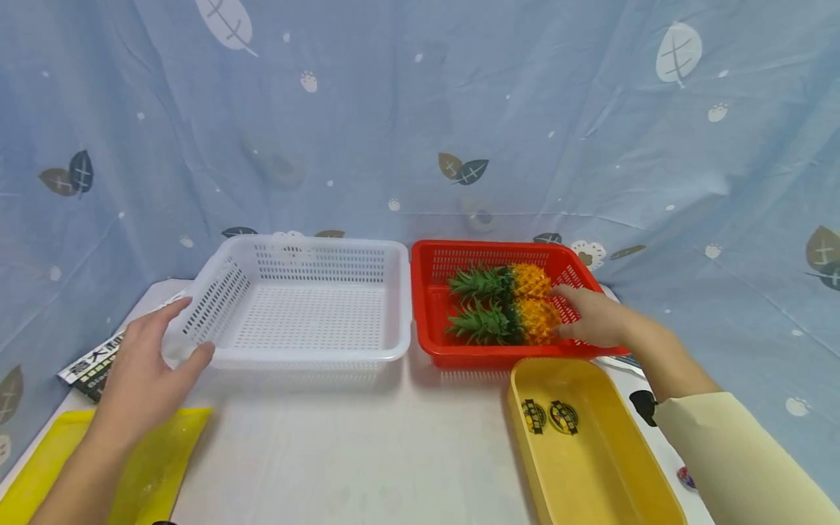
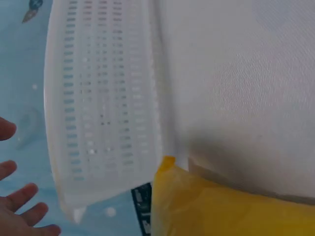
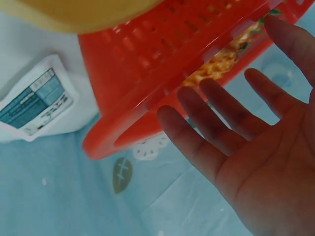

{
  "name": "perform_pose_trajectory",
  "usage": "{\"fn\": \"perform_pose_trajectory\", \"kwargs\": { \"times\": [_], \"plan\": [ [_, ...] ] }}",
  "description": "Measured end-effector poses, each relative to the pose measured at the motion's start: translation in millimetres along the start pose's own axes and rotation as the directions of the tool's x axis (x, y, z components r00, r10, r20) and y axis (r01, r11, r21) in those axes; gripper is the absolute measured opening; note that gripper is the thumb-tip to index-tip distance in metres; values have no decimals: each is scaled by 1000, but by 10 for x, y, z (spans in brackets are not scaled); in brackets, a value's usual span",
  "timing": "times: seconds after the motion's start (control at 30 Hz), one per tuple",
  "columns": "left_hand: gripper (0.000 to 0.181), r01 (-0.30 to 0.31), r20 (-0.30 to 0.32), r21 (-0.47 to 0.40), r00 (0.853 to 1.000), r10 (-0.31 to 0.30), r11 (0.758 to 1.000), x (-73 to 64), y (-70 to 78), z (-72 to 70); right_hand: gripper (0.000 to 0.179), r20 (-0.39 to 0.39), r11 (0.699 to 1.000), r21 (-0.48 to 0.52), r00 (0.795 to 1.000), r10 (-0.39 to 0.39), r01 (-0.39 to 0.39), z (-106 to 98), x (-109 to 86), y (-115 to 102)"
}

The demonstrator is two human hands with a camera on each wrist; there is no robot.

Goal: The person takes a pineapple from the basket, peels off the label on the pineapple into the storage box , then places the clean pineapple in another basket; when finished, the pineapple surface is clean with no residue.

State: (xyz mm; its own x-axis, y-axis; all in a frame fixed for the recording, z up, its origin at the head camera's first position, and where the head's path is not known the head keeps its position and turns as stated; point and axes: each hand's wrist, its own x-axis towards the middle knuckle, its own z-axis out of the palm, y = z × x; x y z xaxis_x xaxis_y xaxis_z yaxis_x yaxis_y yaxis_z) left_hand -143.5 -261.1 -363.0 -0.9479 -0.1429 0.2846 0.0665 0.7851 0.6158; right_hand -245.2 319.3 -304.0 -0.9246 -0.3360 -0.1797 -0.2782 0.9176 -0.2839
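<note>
Two pineapples with green crowns, the rear pineapple [image 1: 530, 279] and the front pineapple [image 1: 538, 321], lie side by side in the red basket [image 1: 472, 355], crowns pointing left. At the basket's right side my right hand [image 1: 593, 317] reaches over the rim, fingertips beside the fruit. In the right wrist view its fingers [image 3: 197, 137] are spread and grip nothing; contact with the pineapples cannot be made out. My left hand [image 1: 146, 375] hovers by the left front corner of the white basket [image 1: 282, 356], thumb and fingers apart, holding nothing.
A yellow bin [image 1: 597, 445] stands in front of the red basket. Under my left arm lies a flat yellow packet or tray [image 1: 157, 467]. A printed packet [image 1: 98, 364] sits behind it, another printed packet [image 3: 42, 101] near the red basket. Patterned blue cloth [image 1: 367, 109] hangs behind.
</note>
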Motion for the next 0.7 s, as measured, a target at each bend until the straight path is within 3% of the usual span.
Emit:
{"fn": "perform_pose_trajectory", "kwargs": {
  "times": [0.17,0.3,0.4,0.53,0.7],
  "plan": [
    [71,-107,5,48,994,107,993,17,186,70,74,-54,1000,-15,998,-14,14,22,-47,-119],
    [72,-222,33,73,975,220,972,20,318,154,69,-123,999,-11,991,-52,51,81,-95,-232],
    [71,-328,43,102,945,326,939,14,404,232,66,-171,996,-14,981,-93,92,137,-129,-312],
    [67,-461,38,139,887,461,876,7,488,329,64,-212,990,-24,967,-139,137,200,-168,-415],
    [67,-519,73,191,854,515,833,-4,567,428,65,-224,986,-30,960,-169,166,269,-200,-524]
  ]
}}
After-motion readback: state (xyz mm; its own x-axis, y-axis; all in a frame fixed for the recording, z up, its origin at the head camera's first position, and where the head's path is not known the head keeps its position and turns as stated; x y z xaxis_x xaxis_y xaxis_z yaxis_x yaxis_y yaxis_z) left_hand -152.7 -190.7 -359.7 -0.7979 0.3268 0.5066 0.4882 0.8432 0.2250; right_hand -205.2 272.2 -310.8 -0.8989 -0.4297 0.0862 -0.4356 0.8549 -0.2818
